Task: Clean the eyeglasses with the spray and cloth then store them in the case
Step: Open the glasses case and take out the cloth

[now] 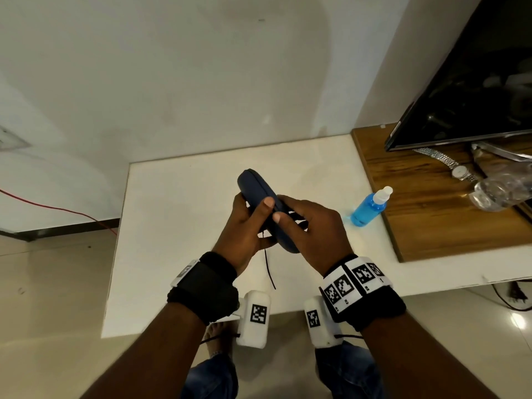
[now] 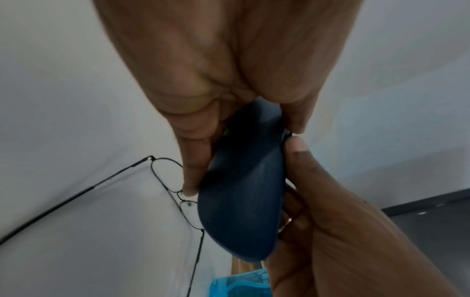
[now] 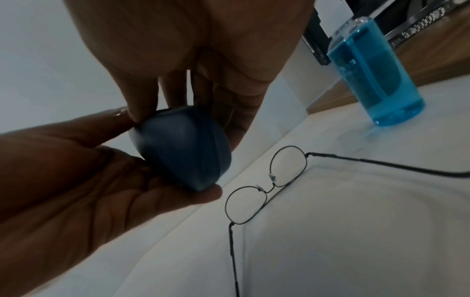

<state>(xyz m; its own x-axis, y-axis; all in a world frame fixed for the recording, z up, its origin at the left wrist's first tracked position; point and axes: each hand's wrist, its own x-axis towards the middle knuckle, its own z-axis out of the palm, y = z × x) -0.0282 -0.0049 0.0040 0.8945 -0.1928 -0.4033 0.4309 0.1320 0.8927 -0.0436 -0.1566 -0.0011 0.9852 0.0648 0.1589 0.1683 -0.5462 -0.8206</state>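
A plain, pale room corner with a white worktop and a wooden unit.

A white worktop (image 1: 178, 191) stands against a bare off-white wall (image 1: 172, 67), with a dark skirting strip (image 1: 66, 226) at the wall's foot and glossy beige floor tiles (image 1: 51, 283) that catch a bright reflection at the lower right. A thin red cable (image 1: 51, 208) runs along the wall on the left. To the right, touching the worktop, is a brown wooden surface (image 1: 431, 220) carrying a dark flat screen (image 1: 475, 82), a metal wristwatch (image 1: 457, 171) and a clear plastic bottle (image 1: 501, 188).
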